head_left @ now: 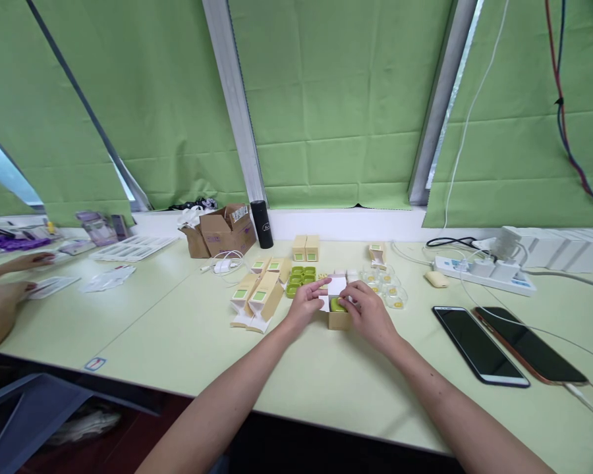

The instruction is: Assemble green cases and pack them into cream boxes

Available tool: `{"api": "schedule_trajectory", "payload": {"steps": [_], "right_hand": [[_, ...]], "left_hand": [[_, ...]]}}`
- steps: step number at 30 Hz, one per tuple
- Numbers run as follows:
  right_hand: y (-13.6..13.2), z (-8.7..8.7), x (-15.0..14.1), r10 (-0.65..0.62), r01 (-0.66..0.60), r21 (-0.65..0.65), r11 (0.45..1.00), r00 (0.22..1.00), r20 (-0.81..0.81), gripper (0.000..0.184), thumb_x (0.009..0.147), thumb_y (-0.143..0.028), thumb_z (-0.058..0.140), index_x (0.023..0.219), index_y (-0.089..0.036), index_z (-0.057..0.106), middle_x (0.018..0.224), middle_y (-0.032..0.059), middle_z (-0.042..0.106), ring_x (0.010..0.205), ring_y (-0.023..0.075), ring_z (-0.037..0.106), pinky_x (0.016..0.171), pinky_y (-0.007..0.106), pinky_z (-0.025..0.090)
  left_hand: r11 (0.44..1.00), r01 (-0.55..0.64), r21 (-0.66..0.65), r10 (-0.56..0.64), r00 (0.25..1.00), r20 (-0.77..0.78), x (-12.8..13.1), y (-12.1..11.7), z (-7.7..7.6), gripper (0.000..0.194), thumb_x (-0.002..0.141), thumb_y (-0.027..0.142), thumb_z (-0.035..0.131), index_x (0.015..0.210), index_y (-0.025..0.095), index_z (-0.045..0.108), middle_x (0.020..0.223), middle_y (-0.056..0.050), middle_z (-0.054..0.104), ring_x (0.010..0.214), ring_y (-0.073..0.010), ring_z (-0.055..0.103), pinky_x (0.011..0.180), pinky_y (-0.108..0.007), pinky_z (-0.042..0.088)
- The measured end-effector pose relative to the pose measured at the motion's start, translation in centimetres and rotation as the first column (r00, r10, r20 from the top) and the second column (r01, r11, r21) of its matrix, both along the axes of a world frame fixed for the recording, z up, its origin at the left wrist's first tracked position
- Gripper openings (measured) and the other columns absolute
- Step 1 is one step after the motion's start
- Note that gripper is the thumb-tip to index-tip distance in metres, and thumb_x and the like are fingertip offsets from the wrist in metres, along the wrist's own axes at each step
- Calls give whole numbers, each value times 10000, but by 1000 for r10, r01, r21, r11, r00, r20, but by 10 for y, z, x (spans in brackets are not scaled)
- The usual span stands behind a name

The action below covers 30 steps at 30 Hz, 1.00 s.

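Note:
A small open cardboard box (338, 321) stands on the table in front of me, its white inner flap (337, 286) raised at the back. Inside the box's mouth sits a green, rounded item (337, 305). My left hand (306, 304) grips the box's left side by the flaps, its fingertips partly hidden. On the right, my right hand (370, 311) has its fingers closed on the green item at the opening. Just behind my left hand is a green tray with square compartments (294, 282). Clear plastic cups with yellow bits (395, 296) lie beyond my right hand.
Several tan cartons (263, 296) lie left, and more cartons (305, 247) stand behind. Two phones (479, 345) (528, 345) and a power strip (484, 273) with cables are right. Farther left are a brown box (227, 230), a black bottle (261, 224) and another person's hands (17, 289).

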State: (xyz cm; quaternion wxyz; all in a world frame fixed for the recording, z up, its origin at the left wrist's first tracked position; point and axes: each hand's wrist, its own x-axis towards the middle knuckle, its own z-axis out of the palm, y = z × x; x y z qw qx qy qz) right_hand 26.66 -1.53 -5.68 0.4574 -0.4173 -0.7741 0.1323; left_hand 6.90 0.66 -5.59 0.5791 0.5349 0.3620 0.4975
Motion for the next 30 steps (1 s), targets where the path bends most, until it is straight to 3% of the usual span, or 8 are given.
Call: {"api": "schedule_trajectory", "payload": {"steps": [13,19,26,30], "right_hand": [[3,-4,3,-22,20,-20,1000,993,-117,224,979,-197,502,996,-234,722,1011,87,698,851,241,660,751,391,558],[9,-6,10,-108,92,-89,992,973,-205,243,861,-187,528,1016,-223,712,986,75,703,811,226,630,717,382,551],[16,-12,13,-130,47,-208,977,905,-406,305,755,-216,557,1015,-209,716,1041,92,693,769,206,624,552,307,547],[18,-13,14,-150,43,-248,968,888,-435,359,707,-210,539,1021,-203,711,1028,95,686,735,200,624,507,288,527]], "left_hand": [[1000,-16,14,16,1000,-13,0,-1,2,770,582,136,661,1349,116,717,1085,-114,812,923,-220,717,750,-265,480],[1000,-15,-5,15,1000,-3,0,0,2,775,581,144,664,1354,102,713,1057,-123,818,869,-217,715,725,-270,477],[999,-37,-24,38,999,14,2,1,1,713,622,193,635,1321,98,735,1028,-113,835,854,-231,729,806,-320,513],[998,-58,-35,59,998,38,2,2,1,662,638,214,624,1276,113,767,1021,-105,840,927,-245,735,869,-334,523]]}}
